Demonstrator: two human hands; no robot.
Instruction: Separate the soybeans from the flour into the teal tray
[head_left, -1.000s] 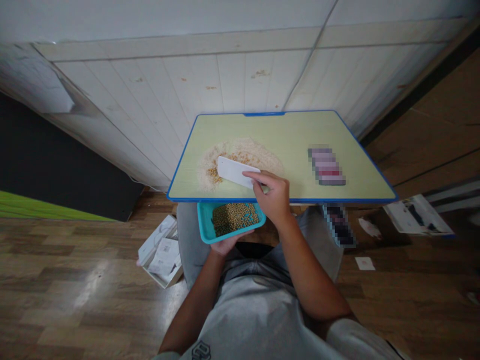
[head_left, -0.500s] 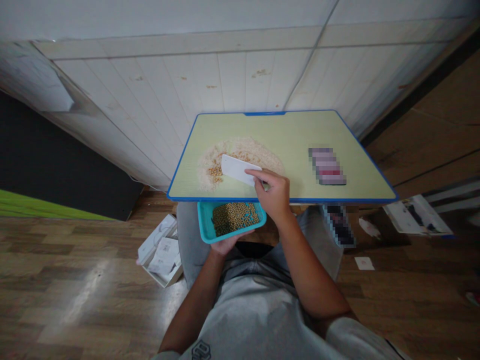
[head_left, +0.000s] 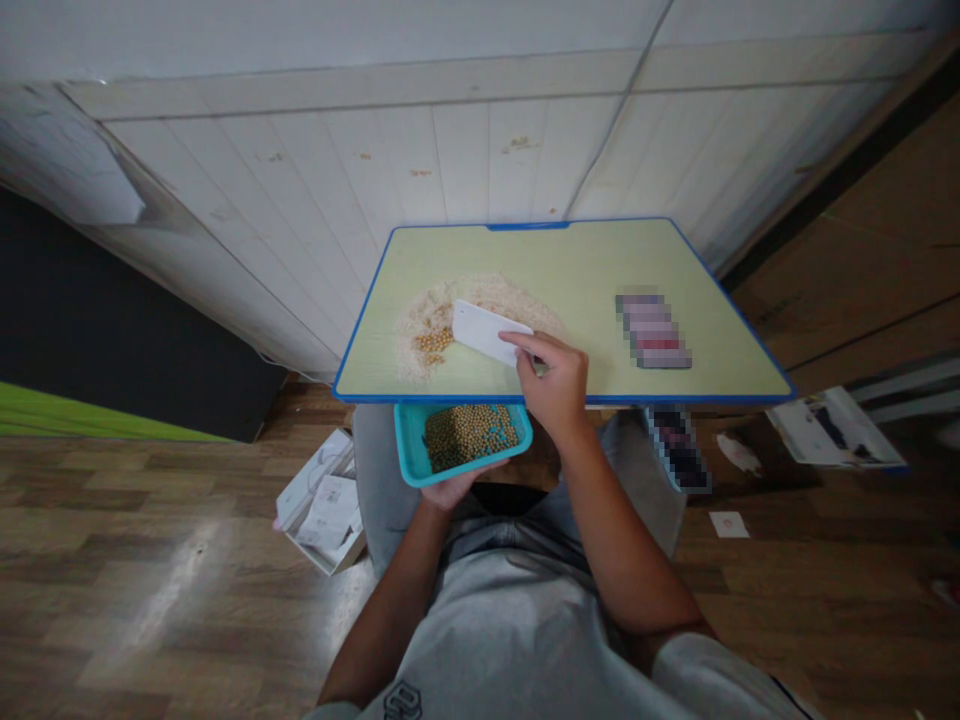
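While the left hand (head_left: pixel 452 490) holds a turquoise tray (head_left: pixel 406 442) from beneath, by the near edge of the surface (head_left: pixel 585 260), the right hand (head_left: pixel 556 378) pinches a flat white scraper (head_left: pixel 487 331) between thumb and fingers. The scraper's left end is just beside a small cluster of yellow beans (head_left: pixel 433 344), amid pale grains (head_left: pixel 510 291) spread over the surface; they look like rice, though too small to be sure. In the tray, dark green beans (head_left: pixel 441 450) lie left of tan beans (head_left: pixel 469 428).
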